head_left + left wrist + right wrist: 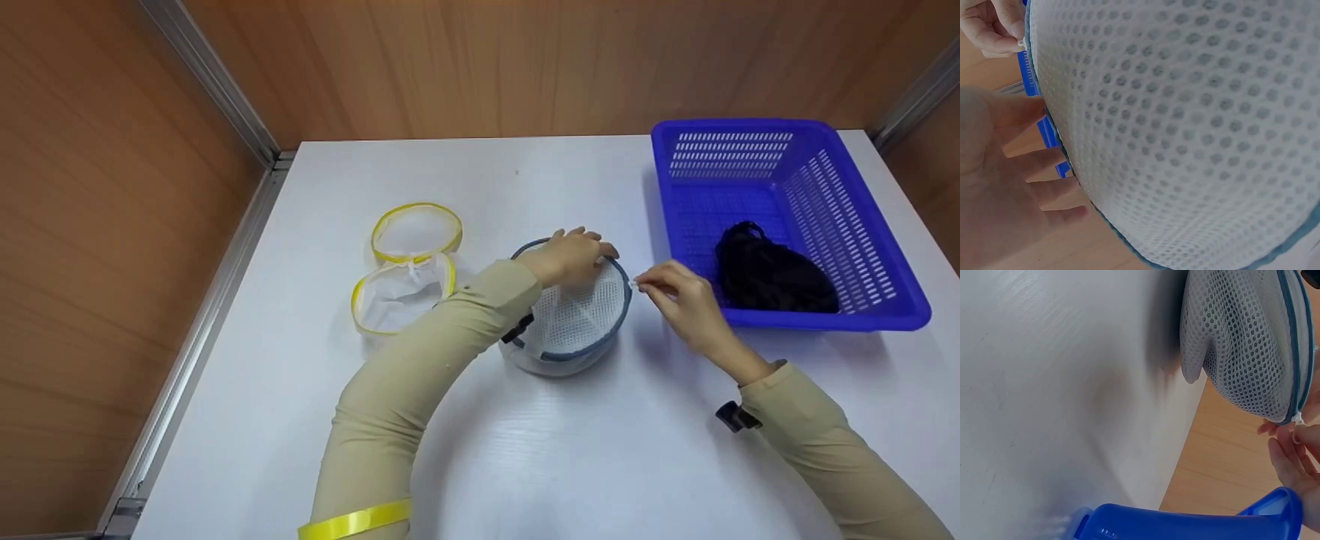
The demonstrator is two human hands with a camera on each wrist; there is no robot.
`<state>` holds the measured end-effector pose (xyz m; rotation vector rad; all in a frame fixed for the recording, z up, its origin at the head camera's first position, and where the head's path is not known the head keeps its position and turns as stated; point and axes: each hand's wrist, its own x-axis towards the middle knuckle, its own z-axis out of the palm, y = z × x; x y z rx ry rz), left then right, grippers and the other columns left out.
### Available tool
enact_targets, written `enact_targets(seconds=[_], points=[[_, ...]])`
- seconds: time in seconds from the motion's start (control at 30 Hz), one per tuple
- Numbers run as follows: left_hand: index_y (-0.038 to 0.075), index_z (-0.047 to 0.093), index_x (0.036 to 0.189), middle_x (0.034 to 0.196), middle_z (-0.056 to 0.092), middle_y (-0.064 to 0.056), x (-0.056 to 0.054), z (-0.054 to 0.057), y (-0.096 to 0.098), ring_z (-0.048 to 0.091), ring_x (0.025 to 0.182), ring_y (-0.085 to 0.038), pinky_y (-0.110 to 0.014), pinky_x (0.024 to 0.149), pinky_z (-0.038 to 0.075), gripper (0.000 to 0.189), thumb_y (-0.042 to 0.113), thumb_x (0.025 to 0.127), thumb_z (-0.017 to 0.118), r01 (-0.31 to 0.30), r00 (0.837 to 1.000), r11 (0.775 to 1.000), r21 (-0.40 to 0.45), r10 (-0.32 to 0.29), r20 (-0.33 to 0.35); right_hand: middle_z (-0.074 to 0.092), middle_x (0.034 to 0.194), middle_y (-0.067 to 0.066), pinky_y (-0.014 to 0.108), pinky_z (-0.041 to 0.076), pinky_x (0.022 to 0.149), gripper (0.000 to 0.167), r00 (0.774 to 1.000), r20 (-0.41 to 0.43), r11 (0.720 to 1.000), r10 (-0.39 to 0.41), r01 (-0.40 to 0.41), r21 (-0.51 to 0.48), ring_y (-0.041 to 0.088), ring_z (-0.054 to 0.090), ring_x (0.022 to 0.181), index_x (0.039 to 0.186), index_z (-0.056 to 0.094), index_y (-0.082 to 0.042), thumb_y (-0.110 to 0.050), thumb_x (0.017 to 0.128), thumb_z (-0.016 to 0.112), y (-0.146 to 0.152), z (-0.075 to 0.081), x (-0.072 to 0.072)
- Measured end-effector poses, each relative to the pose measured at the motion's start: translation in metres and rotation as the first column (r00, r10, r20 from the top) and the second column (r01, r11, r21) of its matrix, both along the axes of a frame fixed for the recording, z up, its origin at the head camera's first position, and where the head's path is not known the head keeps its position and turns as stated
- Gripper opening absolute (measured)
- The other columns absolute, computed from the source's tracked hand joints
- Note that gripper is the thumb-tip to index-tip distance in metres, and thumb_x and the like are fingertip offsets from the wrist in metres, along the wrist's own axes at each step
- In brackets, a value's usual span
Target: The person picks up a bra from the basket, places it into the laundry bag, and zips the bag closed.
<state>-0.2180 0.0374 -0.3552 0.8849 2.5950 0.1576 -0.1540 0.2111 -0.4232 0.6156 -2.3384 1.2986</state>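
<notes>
White mesh laundry bag: The round bag [574,319] is at the middle of the white tabletop [540,457], between the yellow-edged bags and the blue basket. A dark blue-gray zipper edge [1292,343] goes round its top. Its side is soft and has a fold, and I see lots of little holes.

Left hand: This hand [574,256] reaches over the bag to the far edge. Its fingers are spread apart and mostly straight, and they touch the edge without curling round it.

Right hand: This hand [686,304] pinches the small white zipper pull [1298,418] between thumb and finger, at the right side of the bag.

Yellow-edged bags: Two white mesh bags lie on the left, close together. The far one [416,232] is round; the near one [397,292] is partly behind the left sleeve [420,367].

Blue basket: The plastic basket [817,322] sits on the right, with slots in its walls. A black cloth bundle [776,274] lies inside, near the front.

Sleeves: Both are tan. The left one has a shiny yellow band [356,521].

Wall: Brown wood [480,67] stands behind the tabletop.
</notes>
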Motion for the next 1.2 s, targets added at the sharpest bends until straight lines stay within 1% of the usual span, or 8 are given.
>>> enact_targets(seconds=[0.1,0.3,0.53,0.8,0.9,1.03,1.13,1.2], points=[[0.021,0.046,0.129,0.131,0.045,-0.005,0.001,0.0,0.003,0.037,0.122,-0.026,-0.047,0.101,0.027,0.036,0.018,0.093,0.041,0.015,1.0,0.999,-0.042,-0.016,-0.013,0.059,0.078,0.008,0.009,0.046,0.071,0.01,1.0,-0.009,1.0,0.002,-0.002,0.003,0.019,0.059,0.075,0.078,0.064,0.008,0.016,0.072,0.062,-0.001,0.0,0.0],[0.01,0.056,0.116,0.113,0.058,-0.007,0.001,0.003,0.002,0.054,0.103,-0.023,-0.034,0.084,0.046,0.027,0.011,0.091,0.046,0.094,0.987,0.992,-0.086,-0.104,-0.122,0.058,0.078,0.008,0.01,0.046,0.072,0.011,0.999,-0.036,0.999,0.034,-0.034,0.022,0.02,0.059,0.075,0.079,0.064,0.006,0.015,0.073,0.061,-0.002,0.001,0.001],[0.005,0.061,0.106,0.104,0.062,-0.007,0.003,0.0,-0.011,0.058,0.096,-0.02,-0.026,0.081,0.047,0.021,0.005,0.09,0.046,0.129,0.974,0.985,-0.112,-0.148,-0.172,0.058,0.078,0.009,0.011,0.046,0.072,0.012,0.996,-0.068,0.998,0.06,-0.058,0.027,0.022,0.059,0.074,0.078,0.064,0.006,0.016,0.073,0.06,-0.003,-0.001,0.002],[0.0,0.06,0.103,0.1,0.06,-0.014,0.01,-0.005,-0.027,0.057,0.092,-0.024,-0.032,0.078,0.048,0.019,0.002,0.089,0.046,0.164,0.966,0.98,-0.116,-0.184,-0.184,0.059,0.079,0.01,0.011,0.046,0.073,0.012,0.997,-0.056,0.998,0.05,-0.048,0.044,0.021,0.059,0.075,0.079,0.063,0.007,0.017,0.073,0.06,-0.004,-0.003,0.003],[-0.002,0.057,0.102,0.1,0.06,-0.016,0.009,-0.007,-0.036,0.058,0.091,-0.026,-0.033,0.078,0.048,0.018,0.0,0.087,0.047,0.132,0.972,0.989,-0.072,-0.143,-0.185,0.058,0.079,0.012,0.011,0.046,0.073,0.013,0.997,-0.07,0.998,0.044,-0.041,0.048,0.02,0.059,0.075,0.079,0.062,0.008,0.019,0.072,0.06,-0.005,-0.002,0.004],[-0.005,0.056,0.101,0.097,0.061,-0.018,0.005,-0.011,-0.053,0.059,0.091,-0.029,-0.034,0.077,0.049,0.017,-0.002,0.085,0.049,0.045,0.981,0.999,0.019,-0.04,-0.19,0.057,0.077,0.016,0.011,0.047,0.071,0.015,0.996,-0.086,0.998,0.034,-0.03,0.046,0.021,0.059,0.072,0.077,0.061,0.011,0.024,0.069,0.058,-0.012,0.015,0.013],[-0.006,0.056,0.096,0.093,0.061,-0.02,0.006,-0.015,-0.064,0.06,0.086,-0.029,-0.035,0.073,0.05,0.014,-0.002,0.084,0.051,-0.018,0.98,0.994,0.109,0.04,-0.195,0.057,0.076,0.019,0.011,0.047,0.071,0.015,0.995,-0.091,0.999,0.032,-0.028,0.046,0.024,0.059,0.071,0.076,0.06,0.013,0.025,0.068,0.058,-0.019,0.027,0.021],[-0.007,0.056,0.094,0.091,0.061,-0.02,0.006,-0.018,-0.07,0.06,0.082,-0.029,-0.035,0.069,0.05,0.013,-0.003,0.083,0.05,-0.069,0.976,0.986,0.154,0.098,-0.193,0.057,0.075,0.019,0.01,0.046,0.07,0.015,0.995,-0.098,0.998,0.028,-0.023,0.05,0.023,0.059,0.07,0.076,0.06,0.013,0.026,0.068,0.058,-0.02,0.028,0.023]])
